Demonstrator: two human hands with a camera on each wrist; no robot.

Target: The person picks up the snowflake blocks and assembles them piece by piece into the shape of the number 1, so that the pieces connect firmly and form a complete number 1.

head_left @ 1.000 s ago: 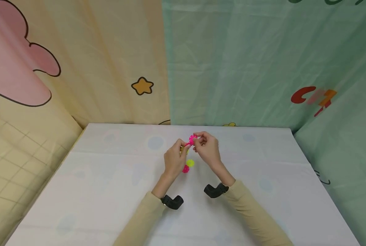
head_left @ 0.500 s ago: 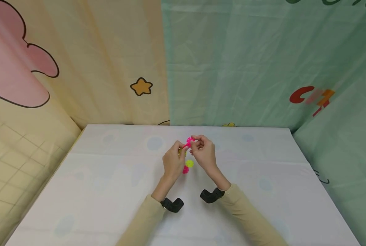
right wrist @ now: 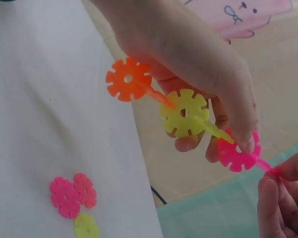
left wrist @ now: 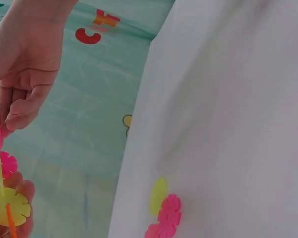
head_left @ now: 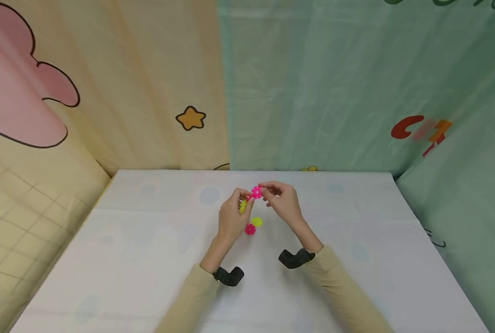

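A chain of interlocked notched plastic discs is held between both hands above the table. In the right wrist view it runs from an orange disc (right wrist: 120,85) through a yellow disc (right wrist: 176,121) to a pink disc (right wrist: 233,157), with edge-on discs between. My left hand (head_left: 230,217) pinches that pink disc between thumb and fingers. My right hand (head_left: 286,203) pinches the edge of the end pink disc (head_left: 256,192), seen edge-on in the right wrist view. Below the hands, loose discs lie on the table: a yellow disc (head_left: 257,222) and two pink discs (right wrist: 64,197), close together.
The white table (head_left: 147,268) stretches out on both sides of the arms. Printed curtains (head_left: 314,92) hang behind its far edge. Each wrist wears a black camera mount (head_left: 230,276).
The right hand dips left toward the left hand, then draws back right. The end pink disc now shows its face more fully. The loose discs stay in place.
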